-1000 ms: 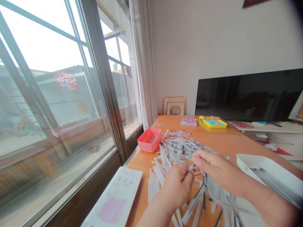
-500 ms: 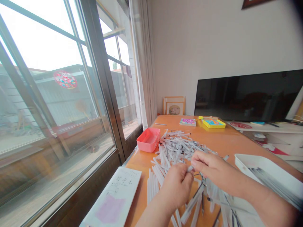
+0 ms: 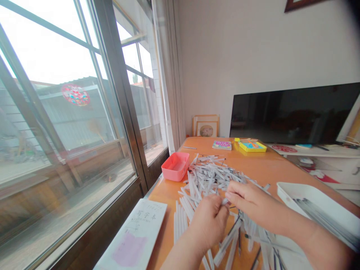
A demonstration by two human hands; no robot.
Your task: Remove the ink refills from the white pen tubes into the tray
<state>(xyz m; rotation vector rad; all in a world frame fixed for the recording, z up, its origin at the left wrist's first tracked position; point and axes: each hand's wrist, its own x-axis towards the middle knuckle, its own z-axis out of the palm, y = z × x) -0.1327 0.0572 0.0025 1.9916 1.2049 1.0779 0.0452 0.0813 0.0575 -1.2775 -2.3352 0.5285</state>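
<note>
Both my hands meet over a heap of pale translucent pen barrels [image 3: 194,183] mixed with thin dark refills. My left hand [image 3: 210,217] is closed around a pen barrel [image 3: 225,201], whose end shows between finger and thumb. Close by, my right hand [image 3: 243,195] has its fingers pinched together at that end; what they grip, if anything, is hidden. A white tray [image 3: 284,189] with a bundle of thin dark-grey sticks, apparently refills, stands by my right forearm.
A pink plastic box [image 3: 173,174] sits left of the heap, beside the window. A notebook [image 3: 137,232] with a purplish patch lies at the near left. Farther back on the wooden table [image 3: 197,143] are a small colourful booklet [image 3: 222,145] and a yellow box [image 3: 251,148].
My right hand has shifted very slightly, its fingers still by the barrel's end. My left hand keeps its grip. The whole view has moved a little.
</note>
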